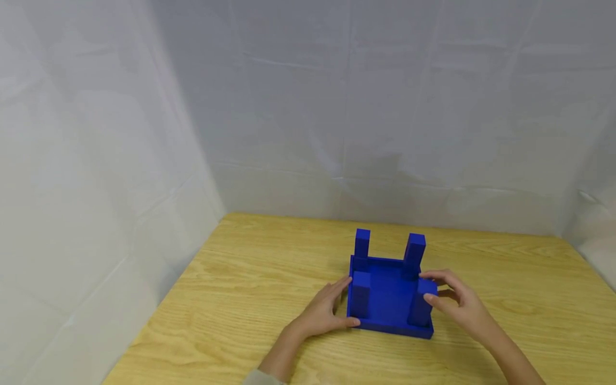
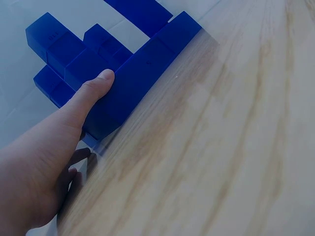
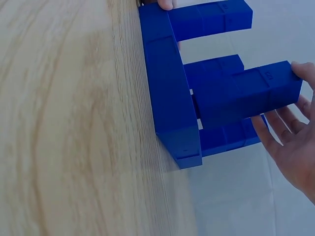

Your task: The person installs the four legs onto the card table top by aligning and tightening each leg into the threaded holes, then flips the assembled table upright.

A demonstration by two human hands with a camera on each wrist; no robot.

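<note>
A blue block structure [image 1: 385, 297] stands on the wooden table [image 1: 250, 278]: a flat square base with four upright posts at its corners. My left hand [image 1: 332, 310] lies at its left side, fingers stretched out along the base. In the left wrist view the left hand [image 2: 54, 142] presses its thumb against the edge of the structure [image 2: 142, 78]. My right hand [image 1: 454, 303] pinches the top of the front right post [image 1: 421, 310] between thumb and index finger. In the right wrist view a fingertip of the right hand [image 3: 290, 142] touches the end of that post [image 3: 246, 93].
The table is pale wood, with bare surface to the left, right and front of the structure. White sheeting [image 1: 308, 107] closes in the back and both sides.
</note>
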